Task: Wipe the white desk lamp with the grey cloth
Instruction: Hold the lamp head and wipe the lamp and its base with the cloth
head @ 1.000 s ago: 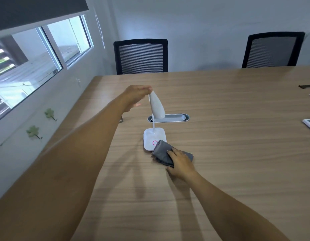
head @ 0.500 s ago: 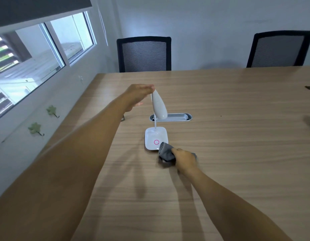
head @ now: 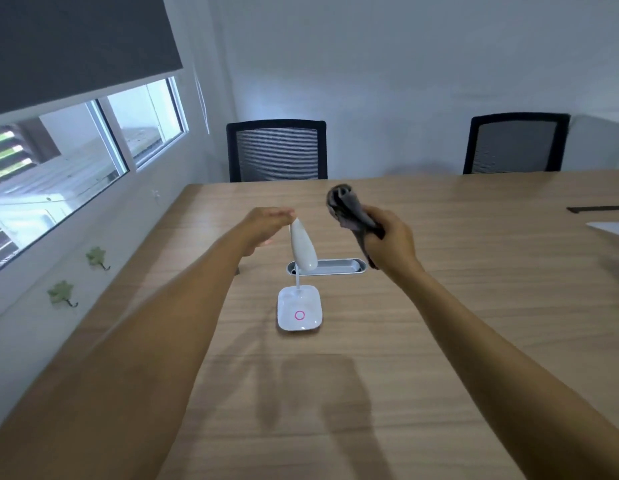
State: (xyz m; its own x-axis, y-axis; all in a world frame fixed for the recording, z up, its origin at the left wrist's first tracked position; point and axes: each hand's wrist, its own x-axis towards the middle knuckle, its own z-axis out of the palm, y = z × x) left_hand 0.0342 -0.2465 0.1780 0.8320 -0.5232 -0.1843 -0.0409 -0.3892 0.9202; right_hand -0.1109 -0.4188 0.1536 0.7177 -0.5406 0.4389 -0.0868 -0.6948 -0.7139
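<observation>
We are pinching the top of the white desk lamp (head: 303, 249) with our left hand (head: 266, 227); our right hand (head: 387, 242) is gripping the grey cloth (head: 349, 211) just right of it, above the table (head: 474, 323). The lamp's base is showing a pink ring, no writing.

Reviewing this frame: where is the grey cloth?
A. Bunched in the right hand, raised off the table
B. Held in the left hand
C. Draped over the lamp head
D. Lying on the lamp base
A: the right hand grips the bunched grey cloth in the air, apart from the white desk lamp, whose head the left hand holds.
</observation>
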